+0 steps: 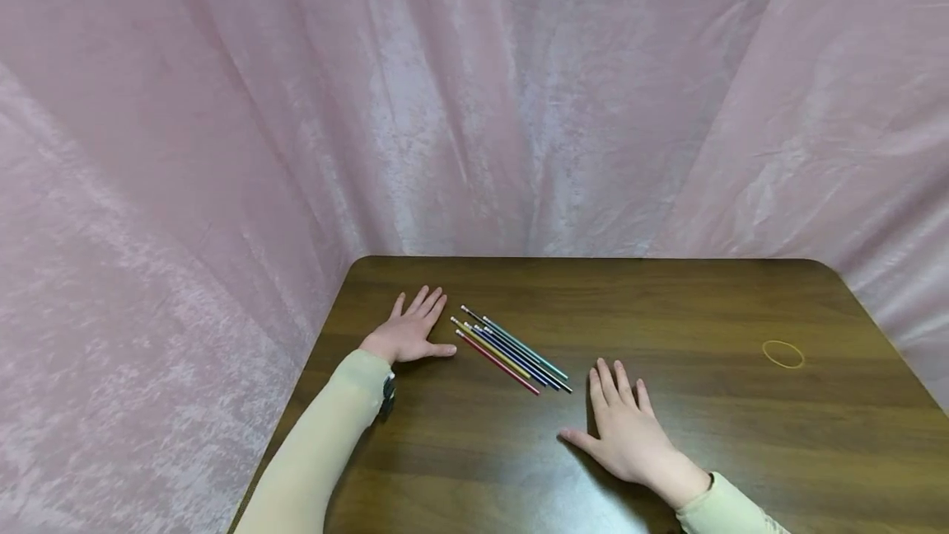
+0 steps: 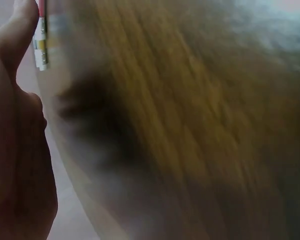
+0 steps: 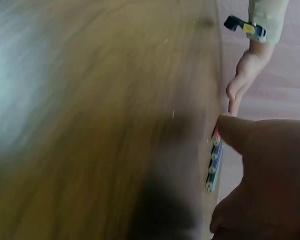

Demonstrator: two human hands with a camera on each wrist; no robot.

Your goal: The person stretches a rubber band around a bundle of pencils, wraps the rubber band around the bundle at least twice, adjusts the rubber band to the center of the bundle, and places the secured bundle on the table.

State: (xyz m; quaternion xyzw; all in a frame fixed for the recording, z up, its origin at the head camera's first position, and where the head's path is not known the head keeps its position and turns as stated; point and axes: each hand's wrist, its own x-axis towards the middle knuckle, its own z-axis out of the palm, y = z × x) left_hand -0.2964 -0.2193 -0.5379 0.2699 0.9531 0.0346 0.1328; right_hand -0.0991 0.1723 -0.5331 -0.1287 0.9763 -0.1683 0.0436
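Several pencils (image 1: 498,363) lie slanted side by side on the wooden table, between my hands. Red, yellow, blue, dark and teal ones show, their white eraser ends toward the far left. My left hand (image 1: 410,334) is palm down left of them, fingers straight and spread, thumb tip close to the red pencil's eraser end. To the right and nearer to me, my right hand (image 1: 623,431) has its fingers spread, with the thumb pointing left, below the pencils' other ends. Neither hand holds anything. In the left wrist view, pencil ends (image 2: 42,50) appear beside the thumb.
A thin yellow ring, like a rubber band (image 1: 778,342), lies on the right part of the table (image 1: 689,311). Pink velvety curtains (image 1: 460,105) hang behind the table and at its sides. A dark device (image 1: 388,394) sits on the left wrist.
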